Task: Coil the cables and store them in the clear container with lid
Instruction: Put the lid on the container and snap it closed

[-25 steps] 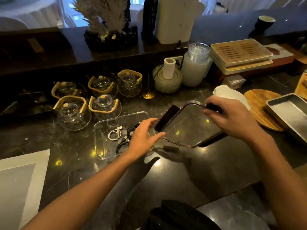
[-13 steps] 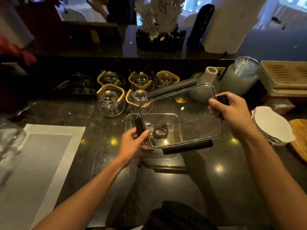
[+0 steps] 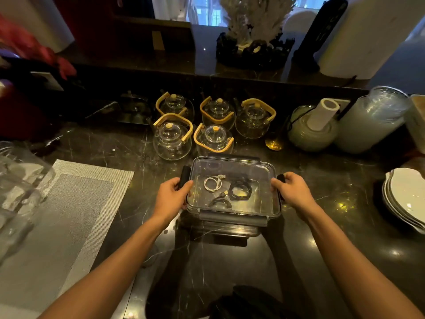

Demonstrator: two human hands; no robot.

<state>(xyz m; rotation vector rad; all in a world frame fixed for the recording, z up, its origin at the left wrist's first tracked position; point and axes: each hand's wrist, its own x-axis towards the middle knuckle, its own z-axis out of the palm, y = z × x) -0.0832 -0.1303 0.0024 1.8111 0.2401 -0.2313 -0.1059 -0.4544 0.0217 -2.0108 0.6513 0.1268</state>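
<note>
Both hands, left hand [image 3: 171,196] and right hand [image 3: 293,192], are gripping the lid [image 3: 232,185] side latches on the container [image 3: 230,223]; uneven pressing risks leaving one corner unsealed.

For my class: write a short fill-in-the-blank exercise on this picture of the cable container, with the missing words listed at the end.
1. The lid now lies on top of the clear ____.
2. Through the lid, one coiled cable is white and the others are ____.
3. The left hand and right hand are at the container's two ____ sides.
4. Behind the container stand ____ glass teapots with wooden handles.

Missing words: container; black; short; five
</note>
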